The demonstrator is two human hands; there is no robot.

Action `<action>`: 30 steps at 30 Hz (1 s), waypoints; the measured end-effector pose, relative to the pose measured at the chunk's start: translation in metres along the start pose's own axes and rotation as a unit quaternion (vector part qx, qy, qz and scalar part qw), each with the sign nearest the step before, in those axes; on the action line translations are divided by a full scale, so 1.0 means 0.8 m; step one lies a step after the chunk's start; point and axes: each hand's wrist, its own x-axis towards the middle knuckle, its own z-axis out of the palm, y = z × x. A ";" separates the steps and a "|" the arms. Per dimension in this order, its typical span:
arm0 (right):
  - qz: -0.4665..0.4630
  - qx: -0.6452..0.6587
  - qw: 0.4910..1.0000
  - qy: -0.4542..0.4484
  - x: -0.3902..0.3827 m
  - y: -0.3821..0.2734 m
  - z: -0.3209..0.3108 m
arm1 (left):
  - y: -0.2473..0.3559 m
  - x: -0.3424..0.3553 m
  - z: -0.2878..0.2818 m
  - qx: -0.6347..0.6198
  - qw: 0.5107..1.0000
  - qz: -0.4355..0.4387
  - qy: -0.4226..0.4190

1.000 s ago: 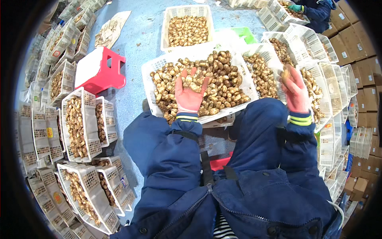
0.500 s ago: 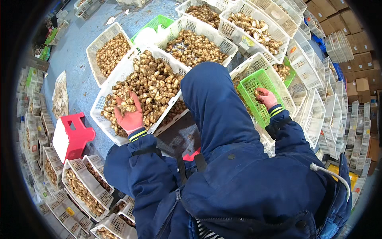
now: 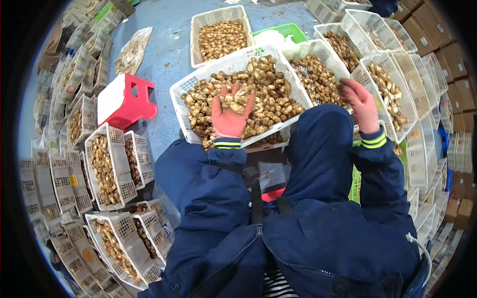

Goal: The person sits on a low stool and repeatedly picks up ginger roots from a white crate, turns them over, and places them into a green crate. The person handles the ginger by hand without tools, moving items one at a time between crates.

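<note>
My left hand [image 3: 230, 119], in a pinkish glove, is palm up over a large white crate [image 3: 180, 107] heaped with small brown tubers [image 3: 271, 74]. Several tubers rest cupped between its thumb and raised fingers. My right hand [image 3: 365, 107], gloved alike, hangs over the near right edge of a second white crate [image 3: 287, 53] of tubers. Its fingers are bent and apart, pointing left, close to the tubers; I see nothing clearly held in them. My raised knee [image 3: 323, 134] sits between the two arms. Below the right forearm, a green basket [image 3: 355, 184] shows only in part.
A third crate of tubers [image 3: 196, 30] stands beyond the heaped one, near a green crate [image 3: 299, 34] with white plastic. A pink and white stool [image 3: 139, 102] is at left. Stacked crates [image 3: 120, 186] line both sides; cardboard boxes [image 3: 439, 27] rise at far right.
My right hand has left the green basket and moved forward to the second crate. My left hand stays over the heaped crate with tubers in it. The view has turned to the right.
</note>
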 end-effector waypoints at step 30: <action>0.171 0.469 0.826 -0.262 0.110 0.024 0.267 | 0.017 -0.001 -0.005 0.208 0.971 -0.029 0.112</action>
